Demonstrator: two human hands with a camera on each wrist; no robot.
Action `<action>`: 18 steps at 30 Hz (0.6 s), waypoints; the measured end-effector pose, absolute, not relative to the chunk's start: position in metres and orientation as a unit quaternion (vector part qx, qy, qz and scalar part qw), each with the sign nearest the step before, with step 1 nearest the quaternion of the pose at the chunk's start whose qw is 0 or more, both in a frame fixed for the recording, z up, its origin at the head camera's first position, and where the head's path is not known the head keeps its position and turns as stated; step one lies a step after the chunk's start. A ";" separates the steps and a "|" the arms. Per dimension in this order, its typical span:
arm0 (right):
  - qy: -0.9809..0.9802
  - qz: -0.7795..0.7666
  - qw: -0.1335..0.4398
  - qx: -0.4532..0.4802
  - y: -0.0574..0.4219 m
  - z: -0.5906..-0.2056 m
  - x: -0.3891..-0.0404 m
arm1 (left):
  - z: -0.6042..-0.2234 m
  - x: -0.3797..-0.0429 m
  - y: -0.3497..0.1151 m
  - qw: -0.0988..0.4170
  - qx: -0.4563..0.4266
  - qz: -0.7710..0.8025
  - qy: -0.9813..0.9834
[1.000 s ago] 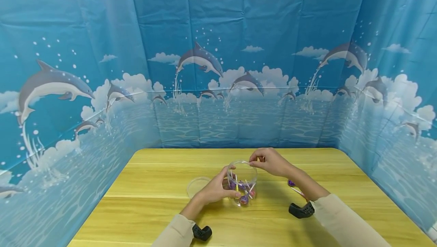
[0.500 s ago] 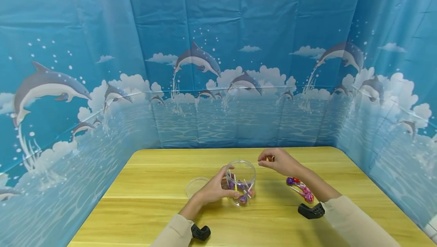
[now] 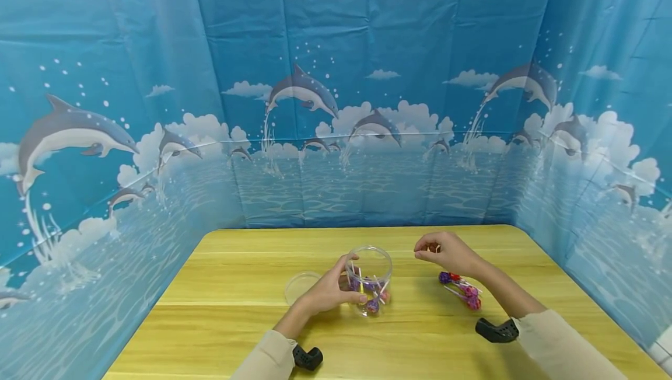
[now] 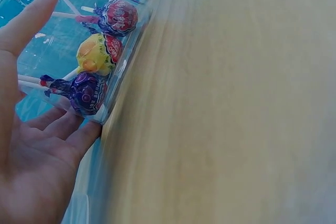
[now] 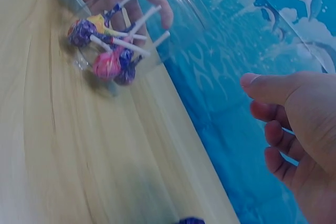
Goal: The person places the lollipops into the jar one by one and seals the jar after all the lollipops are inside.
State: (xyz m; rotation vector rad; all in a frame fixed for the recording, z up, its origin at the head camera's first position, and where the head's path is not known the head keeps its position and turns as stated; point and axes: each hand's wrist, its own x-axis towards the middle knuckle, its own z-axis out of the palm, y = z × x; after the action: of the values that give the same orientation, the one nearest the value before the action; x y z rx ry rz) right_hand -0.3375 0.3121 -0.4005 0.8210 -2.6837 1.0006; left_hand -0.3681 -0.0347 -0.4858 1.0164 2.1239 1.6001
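Observation:
My left hand (image 3: 326,293) grips a clear plastic jar (image 3: 391,272), its fingers and thumb around the side. The jar stands upright on the table with its top uncovered. Inside lie several wrapped lollipops (image 3: 372,306); the left wrist view shows a yellow lollipop (image 4: 94,55) between a purple one (image 4: 86,94) and a red-and-blue one (image 4: 118,17). To the right of the jar, my right hand (image 3: 450,253) is raised over the table, fingers loosely curled with nothing between them. Under and beside its wrist lies a group of purple, red and pink lollipops (image 3: 471,298).
A clear round lid (image 3: 300,288) lies flat on the wooden table (image 3: 210,321), left of the jar and partly behind my left hand. Blue dolphin-print sheeting (image 3: 341,181) rises behind the table and along both sides.
My right hand has drawn away from the jar's rim to the right, uncovering more of the lollipops on the table. My left hand still holds the jar in place.

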 end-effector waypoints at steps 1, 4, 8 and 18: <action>-0.899 0.335 0.080 0.273 0.315 -0.401 -0.337 | -0.486 -0.368 -0.035 0.147 0.352 0.556 0.738; -0.902 0.335 0.077 0.262 0.325 -0.405 -0.334 | -0.486 -0.368 -0.035 0.153 0.350 0.560 0.735; -0.906 0.342 0.077 0.238 0.338 -0.411 -0.329 | -0.487 -0.367 -0.035 0.156 0.350 0.565 0.731; -0.917 0.351 0.082 0.170 0.372 -0.437 -0.321 | -0.486 -0.369 -0.033 0.155 0.353 0.564 0.730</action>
State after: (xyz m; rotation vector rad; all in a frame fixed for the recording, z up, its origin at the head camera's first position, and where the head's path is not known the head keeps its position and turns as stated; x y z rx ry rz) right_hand -0.3205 0.3725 -0.4372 0.5092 -2.7388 1.0493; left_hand -0.3691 -0.0335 -0.4865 1.0097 2.0915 1.6159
